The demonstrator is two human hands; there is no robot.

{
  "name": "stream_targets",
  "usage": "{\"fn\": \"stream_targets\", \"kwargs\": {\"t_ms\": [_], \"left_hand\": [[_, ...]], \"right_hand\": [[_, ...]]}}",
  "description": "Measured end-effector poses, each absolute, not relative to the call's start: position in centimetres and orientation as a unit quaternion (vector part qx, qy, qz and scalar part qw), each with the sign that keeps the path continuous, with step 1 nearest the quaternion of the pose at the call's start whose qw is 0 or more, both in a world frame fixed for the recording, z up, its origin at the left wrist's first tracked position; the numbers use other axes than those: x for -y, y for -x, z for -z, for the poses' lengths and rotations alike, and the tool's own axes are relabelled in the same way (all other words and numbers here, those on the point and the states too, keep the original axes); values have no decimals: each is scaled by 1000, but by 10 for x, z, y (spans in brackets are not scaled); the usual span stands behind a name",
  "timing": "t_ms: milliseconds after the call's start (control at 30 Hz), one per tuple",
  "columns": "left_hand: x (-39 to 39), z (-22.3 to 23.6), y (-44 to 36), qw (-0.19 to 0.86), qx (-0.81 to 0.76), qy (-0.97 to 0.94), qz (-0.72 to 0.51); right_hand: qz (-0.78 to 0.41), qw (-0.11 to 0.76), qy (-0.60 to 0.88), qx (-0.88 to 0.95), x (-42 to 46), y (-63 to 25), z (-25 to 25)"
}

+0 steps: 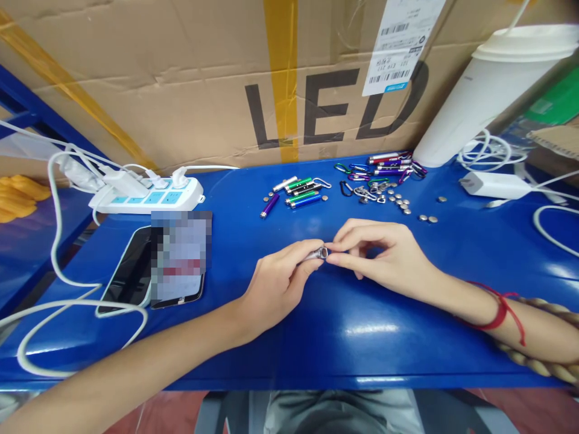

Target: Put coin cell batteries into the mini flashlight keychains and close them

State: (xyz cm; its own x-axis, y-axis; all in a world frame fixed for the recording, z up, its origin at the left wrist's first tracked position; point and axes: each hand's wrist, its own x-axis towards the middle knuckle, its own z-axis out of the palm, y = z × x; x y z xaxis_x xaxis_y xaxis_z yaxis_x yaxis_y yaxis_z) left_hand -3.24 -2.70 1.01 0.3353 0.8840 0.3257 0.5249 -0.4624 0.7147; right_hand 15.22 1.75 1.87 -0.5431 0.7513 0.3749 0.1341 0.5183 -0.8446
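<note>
Small silver cylindrical metal tube (315,255) pinched by left hand (275,282) — open end facing right hand (389,250), whose grip — cannot tell.

Loc.: prob. sm. workshop / assembly stn. Evid.: blue bench (344,349) w/ lots of like pts. in grps., i.e. colored metal tubes (302,198), clips (365,194), sm. round discs (398,202). Lg. cardboard carton (181,90) behind, mkd. "LED", w/ printed label (398,54). Multi-outlet pwr. strip (156,198) at L.
</note>
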Motion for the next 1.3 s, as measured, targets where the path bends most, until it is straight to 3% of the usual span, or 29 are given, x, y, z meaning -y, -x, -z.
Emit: {"fn": "stream_targets", "kwargs": {"t_ms": [333,467,767,1033,1300], "left_hand": [[26,-7,32,137,-477,-802,-332],[25,-9,32,174,-465,-808,-316],[29,-12,33,260,-477,-788,-290],[27,-11,33,239,-427,-824,-285],[27,-5,34,151,-410,-846,-306]], "right_hand": [[-378,389,284,791,-19,-151,-16],[-357,380,266,811,-22,-154,-15],[-440,371,238,783,-23,-155,-17],[-431,343,261,793,-20,-153,-19],[-406,298,319,802,-19,-155,-15]]}}
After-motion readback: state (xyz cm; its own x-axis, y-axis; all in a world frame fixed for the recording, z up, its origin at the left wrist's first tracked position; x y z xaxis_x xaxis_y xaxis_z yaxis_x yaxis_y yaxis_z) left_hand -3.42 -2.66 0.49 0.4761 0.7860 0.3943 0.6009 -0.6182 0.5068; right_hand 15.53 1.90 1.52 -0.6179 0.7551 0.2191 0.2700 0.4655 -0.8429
